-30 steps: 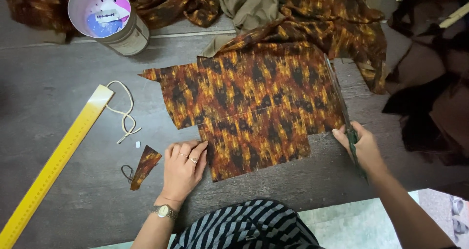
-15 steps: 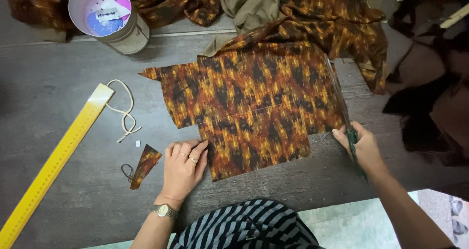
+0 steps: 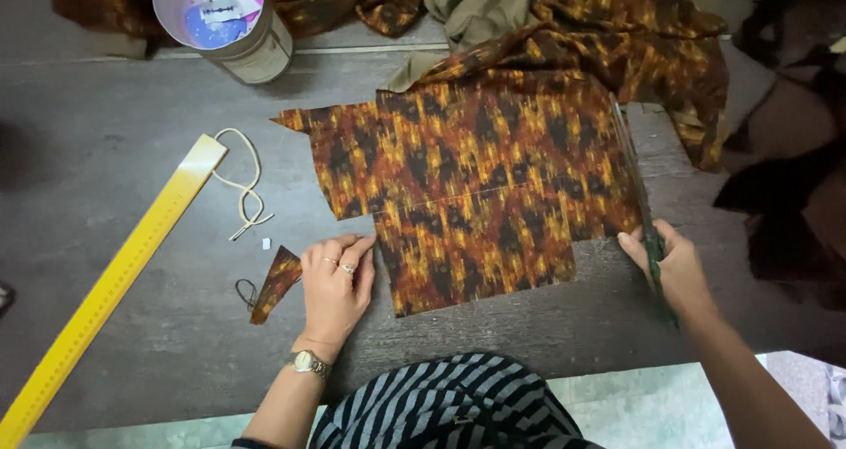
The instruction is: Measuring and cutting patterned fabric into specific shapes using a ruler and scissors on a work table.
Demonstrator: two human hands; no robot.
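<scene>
Fabric in orange, brown and black lies flat across the dark table [image 3: 132,105], a cut panel [image 3: 476,193] with stepped edges that takes up the middle of the work surface. The left hand [image 3: 337,283] rests palm down with fingers spread just at the panel's lower left edge, fingertips touching the cloth; it grips nothing, only presses flat. A watch sits on that wrist and rings show on the fingers. The right hand [image 3: 671,268] is closed around the handles of a pair of scissors [image 3: 641,211], whose long blades run up along the panel's right edge, where the flat piece meets the loose, crumpled remainder of the same cloth [image 3: 634,52] heaped toward the far right. A small offcut [image 3: 276,282] of the print lies on the table just left of the left hand. Farther left a long yellow ruler [image 3: 115,282] runs diagonally, with a loop of pale cord [image 3: 242,185] beside its upper end. At the far edge stands a round open tin [image 3: 225,17], and an olive garment [image 3: 471,4] lies bunched near the patterned heap.
</scene>
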